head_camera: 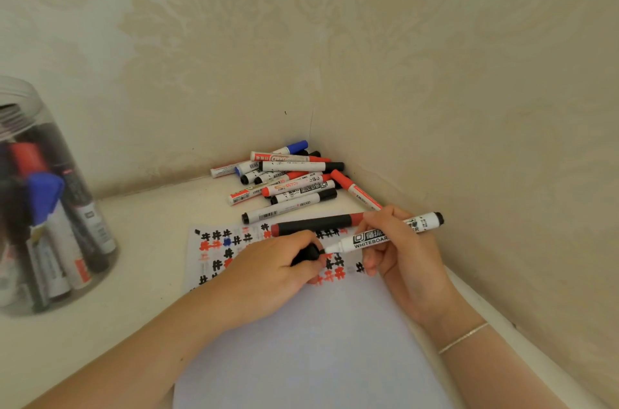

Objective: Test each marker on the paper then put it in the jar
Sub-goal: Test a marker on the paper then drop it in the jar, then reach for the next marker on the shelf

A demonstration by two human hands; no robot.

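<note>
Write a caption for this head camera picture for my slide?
Right hand holds a whiteboard marker, left hand grips its black cap, above the marked paper.

I see the right hand (pixel 398 251) pinching a white whiteboard marker (pixel 385 236), its bared tip pointing toward nine o'clock at the black cap (pixel 306 254) held in the left hand's (pixel 268 278) grip, both above the paper (pixel 301 341) with its red, black and blue test marks. A marker pile (pixel 288 177) fills the corner of the surface (pixel 140 241) at twelve o'clock. At nine o'clock stands the clear jar (pixel 43 200) holding markers.
</note>
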